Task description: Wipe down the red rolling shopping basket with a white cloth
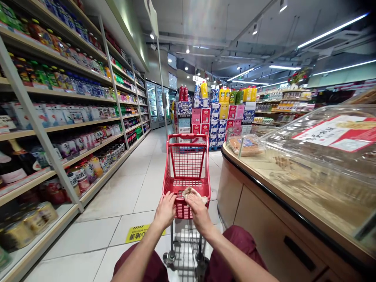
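Observation:
A red plastic shopping cart [183, 210] stands right in front of my knees, its basket of open lattice on a grey wheeled frame. My left hand [165, 209] grips the near rim at its left corner, fingers curled over the edge. At the right part of the same rim, my right hand [197, 207] presses a crumpled whitish cloth [191, 191] with brownish stains. The cloth bunches up above the fingers and hangs out to their right. Part of it is hidden under the hand.
Drink shelves [73, 129] line the left side. A curved counter [232, 188] with packaged baked goods in clear boxes [335, 133] stands close on the right. Ahead are stacked cartons [205, 117] topped with bottles. A yellow floor sign [138, 234] lies on the tiles.

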`<state>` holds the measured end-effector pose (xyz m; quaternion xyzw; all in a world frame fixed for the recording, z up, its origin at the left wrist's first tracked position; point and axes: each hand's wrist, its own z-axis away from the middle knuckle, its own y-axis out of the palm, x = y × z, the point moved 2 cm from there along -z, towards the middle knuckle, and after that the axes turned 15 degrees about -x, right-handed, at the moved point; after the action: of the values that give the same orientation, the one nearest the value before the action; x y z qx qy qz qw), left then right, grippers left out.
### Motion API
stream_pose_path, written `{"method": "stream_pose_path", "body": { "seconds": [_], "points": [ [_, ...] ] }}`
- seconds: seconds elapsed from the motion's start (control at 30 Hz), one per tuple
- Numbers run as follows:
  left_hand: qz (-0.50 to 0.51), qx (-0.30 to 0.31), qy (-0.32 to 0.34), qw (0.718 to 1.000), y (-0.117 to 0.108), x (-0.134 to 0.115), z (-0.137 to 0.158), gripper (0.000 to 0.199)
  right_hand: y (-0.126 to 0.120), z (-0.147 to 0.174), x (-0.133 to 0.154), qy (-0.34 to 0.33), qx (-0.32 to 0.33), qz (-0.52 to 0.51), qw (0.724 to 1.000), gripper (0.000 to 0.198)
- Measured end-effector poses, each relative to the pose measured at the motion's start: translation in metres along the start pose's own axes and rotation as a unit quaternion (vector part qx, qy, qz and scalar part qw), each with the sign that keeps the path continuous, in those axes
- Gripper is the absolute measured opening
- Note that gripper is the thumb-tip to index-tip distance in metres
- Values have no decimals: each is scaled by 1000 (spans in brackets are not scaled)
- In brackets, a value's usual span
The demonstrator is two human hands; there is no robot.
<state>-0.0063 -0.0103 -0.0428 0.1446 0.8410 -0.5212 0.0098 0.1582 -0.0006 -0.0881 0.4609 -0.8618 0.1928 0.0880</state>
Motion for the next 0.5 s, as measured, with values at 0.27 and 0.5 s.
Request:
{"method": "stream_pose_path", "body": {
  "seconds": [0.27,0.5],
  "points": [
    [-3,3,-15,1000,10,-21,5,62,-14,-8,-26,48,-30,61,997,35],
    [7,-22,3,1000,11,9,11,62,16,-4,-17,4,-4,23,1000,36]
  ]
}}
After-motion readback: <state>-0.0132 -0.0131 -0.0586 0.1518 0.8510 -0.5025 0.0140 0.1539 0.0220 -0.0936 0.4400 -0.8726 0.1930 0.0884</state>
